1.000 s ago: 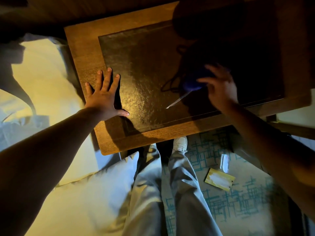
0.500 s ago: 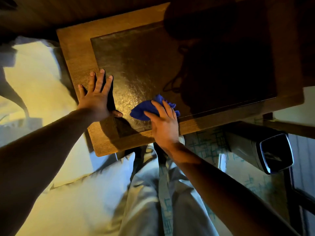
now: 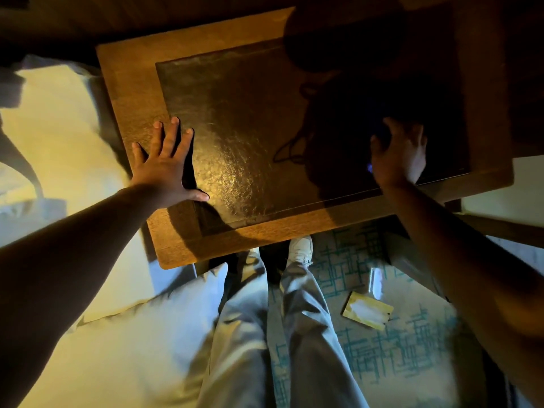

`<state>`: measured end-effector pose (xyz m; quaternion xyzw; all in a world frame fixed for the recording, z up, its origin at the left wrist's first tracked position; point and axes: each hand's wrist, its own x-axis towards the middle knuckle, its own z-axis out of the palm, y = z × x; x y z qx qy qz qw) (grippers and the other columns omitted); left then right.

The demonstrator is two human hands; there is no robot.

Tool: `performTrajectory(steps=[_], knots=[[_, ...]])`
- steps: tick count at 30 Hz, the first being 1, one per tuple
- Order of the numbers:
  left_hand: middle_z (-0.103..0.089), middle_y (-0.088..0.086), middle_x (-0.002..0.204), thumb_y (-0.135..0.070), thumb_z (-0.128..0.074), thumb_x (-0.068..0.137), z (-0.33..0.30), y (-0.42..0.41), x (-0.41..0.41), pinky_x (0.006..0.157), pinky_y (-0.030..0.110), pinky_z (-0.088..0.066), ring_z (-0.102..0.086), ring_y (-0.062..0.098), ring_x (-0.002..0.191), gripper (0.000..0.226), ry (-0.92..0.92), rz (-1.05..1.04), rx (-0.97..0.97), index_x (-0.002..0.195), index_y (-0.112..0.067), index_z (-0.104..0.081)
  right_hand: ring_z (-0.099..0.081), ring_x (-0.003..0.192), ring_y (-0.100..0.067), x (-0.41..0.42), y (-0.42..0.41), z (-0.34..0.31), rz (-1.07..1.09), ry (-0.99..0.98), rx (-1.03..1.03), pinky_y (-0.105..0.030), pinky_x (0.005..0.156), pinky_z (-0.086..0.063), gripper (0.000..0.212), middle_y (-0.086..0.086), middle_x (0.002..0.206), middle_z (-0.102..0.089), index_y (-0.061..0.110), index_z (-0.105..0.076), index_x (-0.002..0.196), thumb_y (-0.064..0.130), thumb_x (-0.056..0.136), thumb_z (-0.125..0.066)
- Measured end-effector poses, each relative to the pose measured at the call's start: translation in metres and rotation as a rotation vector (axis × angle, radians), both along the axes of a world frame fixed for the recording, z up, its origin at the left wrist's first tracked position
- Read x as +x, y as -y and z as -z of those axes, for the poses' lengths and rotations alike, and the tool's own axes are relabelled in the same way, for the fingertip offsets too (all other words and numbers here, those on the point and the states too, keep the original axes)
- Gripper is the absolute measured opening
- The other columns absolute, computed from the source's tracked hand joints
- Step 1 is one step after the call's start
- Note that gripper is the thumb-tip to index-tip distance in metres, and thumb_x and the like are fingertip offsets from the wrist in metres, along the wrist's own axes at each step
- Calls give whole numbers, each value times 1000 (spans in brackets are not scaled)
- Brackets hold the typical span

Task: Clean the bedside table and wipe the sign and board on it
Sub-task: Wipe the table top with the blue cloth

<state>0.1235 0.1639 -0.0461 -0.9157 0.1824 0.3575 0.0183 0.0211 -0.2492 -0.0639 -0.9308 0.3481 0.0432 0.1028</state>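
Observation:
The wooden bedside table has a dark glossy inset top. My left hand lies flat with fingers spread on the table's left side, across the edge of the inset. My right hand presses down on the right side of the inset, in deep shadow. A small bit of the blue cloth shows under its palm; the cloth is otherwise hidden. A yellow card-like sign lies on the patterned carpet to the right of my legs.
White bedding and a pillow fill the left side, right up against the table. My legs and a white shoe stand at the table's front edge. A clear plastic piece lies on the carpet near the card.
My right hand has swept the blue cloth from the front middle of the inset over to its right side. My left hand has stayed flat in place.

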Motion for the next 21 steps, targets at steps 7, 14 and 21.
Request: performTrajectory(steps=[7, 14, 21], knots=[[31, -4, 163, -75, -79, 54, 1, -1, -1, 116, 68, 0, 27, 26, 150, 146, 11, -4, 4, 157, -32, 16, -51, 121, -36, -30, -145, 5, -166, 49, 183, -46, 84, -56, 36, -13, 140, -50, 34, -62, 128, 34, 92, -61], [31, -5, 163, -77, -78, 53, 1, 0, 0, 117, 68, 0, 26, 27, 150, 147, -6, -22, 13, 157, -32, 16, -54, 103, -30, -45, -200, 9, -607, 52, 263, -39, 77, -52, 40, -7, 127, -53, 33, -63, 125, 34, 86, -67], [30, -4, 163, -77, -79, 52, 3, -2, 0, 117, 68, -1, 26, 26, 150, 148, 25, -12, -3, 157, -33, 15, -57, 107, -35, 2, -92, 18, -330, 78, 73, -44, 85, -48, 40, -10, 130, -56, 35, -61, 129, 47, 91, -55]])
